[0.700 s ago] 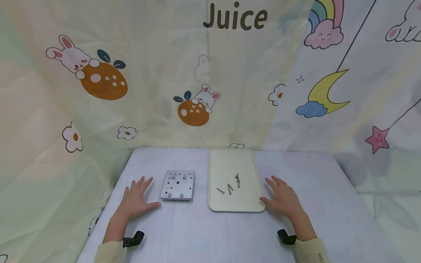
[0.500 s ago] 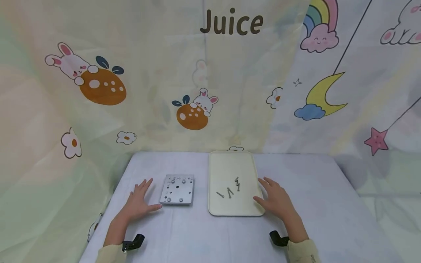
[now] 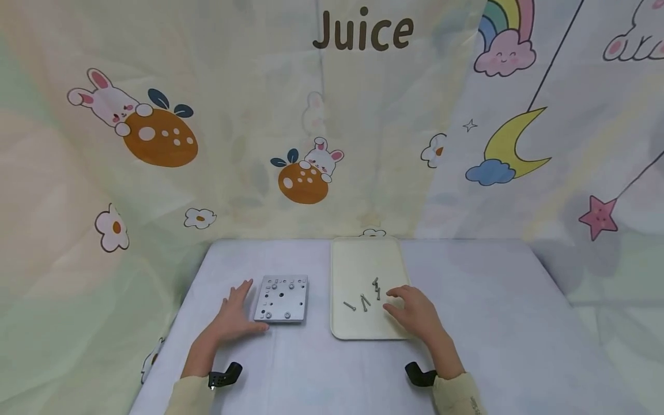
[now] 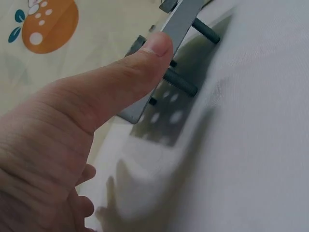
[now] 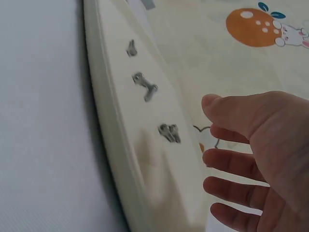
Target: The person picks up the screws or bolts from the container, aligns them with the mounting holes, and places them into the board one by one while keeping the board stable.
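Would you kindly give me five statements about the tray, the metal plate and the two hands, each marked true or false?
1. Loose screws lie in the tray. True.
2. Bolts stick out beneath the metal plate. True.
3. The right hand grips a screw. False: it holds nothing.
4. The left hand is over the tray. False: it is beside the metal plate.
5. The tray lies to the right of the metal plate. True.

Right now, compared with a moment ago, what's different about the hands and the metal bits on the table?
The right hand has moved left, from the right edge of the tray to over it, nearer the screws. The left hand has shifted right, closer to the metal plate. Neither hand visibly grips anything. Plate, tray and screws stayed put.
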Motion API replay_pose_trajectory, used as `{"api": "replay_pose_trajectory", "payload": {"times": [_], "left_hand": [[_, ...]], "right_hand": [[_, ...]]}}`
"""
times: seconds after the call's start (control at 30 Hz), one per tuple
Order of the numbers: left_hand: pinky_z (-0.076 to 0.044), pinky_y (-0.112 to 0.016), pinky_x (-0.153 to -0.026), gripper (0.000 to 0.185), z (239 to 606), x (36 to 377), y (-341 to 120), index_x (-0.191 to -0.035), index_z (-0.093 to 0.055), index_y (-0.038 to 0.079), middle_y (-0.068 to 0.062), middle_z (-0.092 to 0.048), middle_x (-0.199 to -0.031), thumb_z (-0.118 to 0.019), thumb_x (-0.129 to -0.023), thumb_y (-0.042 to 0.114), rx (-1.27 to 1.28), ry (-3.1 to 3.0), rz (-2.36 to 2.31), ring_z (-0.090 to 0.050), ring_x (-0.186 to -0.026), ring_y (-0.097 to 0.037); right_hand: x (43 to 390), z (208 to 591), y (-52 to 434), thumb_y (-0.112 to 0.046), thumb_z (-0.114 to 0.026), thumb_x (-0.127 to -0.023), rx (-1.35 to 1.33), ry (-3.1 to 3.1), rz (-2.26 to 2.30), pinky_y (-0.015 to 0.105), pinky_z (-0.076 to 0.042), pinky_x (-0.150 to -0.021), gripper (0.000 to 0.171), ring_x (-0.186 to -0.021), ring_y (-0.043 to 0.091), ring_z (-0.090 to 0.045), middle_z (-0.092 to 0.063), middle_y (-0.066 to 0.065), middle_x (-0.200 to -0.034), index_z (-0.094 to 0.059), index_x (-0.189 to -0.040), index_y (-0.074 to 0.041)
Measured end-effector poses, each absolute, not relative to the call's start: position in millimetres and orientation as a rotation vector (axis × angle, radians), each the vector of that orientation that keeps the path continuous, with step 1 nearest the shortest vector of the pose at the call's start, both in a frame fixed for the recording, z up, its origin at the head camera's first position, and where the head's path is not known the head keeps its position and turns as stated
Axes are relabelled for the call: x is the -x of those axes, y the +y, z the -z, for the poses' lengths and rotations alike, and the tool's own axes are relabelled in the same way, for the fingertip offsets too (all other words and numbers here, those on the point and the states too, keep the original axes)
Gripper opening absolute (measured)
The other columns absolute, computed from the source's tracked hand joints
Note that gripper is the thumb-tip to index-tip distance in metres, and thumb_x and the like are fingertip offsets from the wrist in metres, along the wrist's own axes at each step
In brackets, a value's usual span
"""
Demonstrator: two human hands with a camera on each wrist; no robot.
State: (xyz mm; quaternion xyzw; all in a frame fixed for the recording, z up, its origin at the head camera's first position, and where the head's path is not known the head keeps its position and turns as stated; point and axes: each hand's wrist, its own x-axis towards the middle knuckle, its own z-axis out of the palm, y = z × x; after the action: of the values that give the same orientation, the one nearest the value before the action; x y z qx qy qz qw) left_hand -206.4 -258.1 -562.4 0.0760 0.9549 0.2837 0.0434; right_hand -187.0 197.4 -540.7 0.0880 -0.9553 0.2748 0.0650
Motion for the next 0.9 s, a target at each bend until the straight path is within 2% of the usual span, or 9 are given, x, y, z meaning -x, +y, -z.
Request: {"api": "replay_pose_trajectory", "payload": {"times": [0.17,0.33,0.63,0.9], "left_hand": [[0.002,-0.071,-0.106,0.137,566,209,-251,-0.155,-0.015,0.009,-0.027,-0.011,-0.157,-0.085,-0.052,0.066,-0.245,2.956,-0.869,-0.003,-0.14,-0.053],[0.001,-0.07,-0.106,0.139,566,214,-247,-0.156,-0.011,0.012,-0.026,-0.005,-0.158,-0.086,-0.052,0.065,-0.272,2.94,-0.935,0.0,-0.141,-0.052],[0.003,-0.072,-0.105,0.135,559,218,-239,-0.155,-0.018,0.008,-0.031,-0.006,-0.156,-0.084,-0.053,0.068,-0.278,2.925,-0.894,0.001,-0.139,-0.056],[0.003,-0.072,-0.105,0.132,564,213,-236,-0.155,-0.019,0.008,-0.033,-0.009,-0.154,-0.081,-0.055,0.069,-0.275,2.952,-0.856,0.002,-0.137,-0.059]], "right_hand": [[188,541,183,-0.022,-0.078,-0.082,-0.275,-2.854,-0.99,0.042,-0.052,-0.078,0.023,-0.093,0.023,-0.063,-0.069,0.0,-0.099,-0.073,-0.102,-0.011],[189,548,172,-0.015,-0.08,-0.08,-0.278,-2.762,-1.215,0.039,-0.052,-0.078,0.02,-0.088,0.02,-0.063,-0.07,0.0,-0.094,-0.074,-0.098,-0.009],[186,560,160,-0.023,-0.082,-0.078,-0.262,-2.69,-1.108,0.033,-0.05,-0.067,0.02,-0.078,0.014,-0.06,-0.068,-0.005,-0.086,-0.074,-0.093,-0.012],[183,570,156,-0.025,-0.084,-0.075,-0.197,-2.734,-1.142,0.032,-0.049,-0.069,0.019,-0.076,0.01,-0.057,-0.063,-0.01,-0.081,-0.074,-0.089,-0.016]]}}
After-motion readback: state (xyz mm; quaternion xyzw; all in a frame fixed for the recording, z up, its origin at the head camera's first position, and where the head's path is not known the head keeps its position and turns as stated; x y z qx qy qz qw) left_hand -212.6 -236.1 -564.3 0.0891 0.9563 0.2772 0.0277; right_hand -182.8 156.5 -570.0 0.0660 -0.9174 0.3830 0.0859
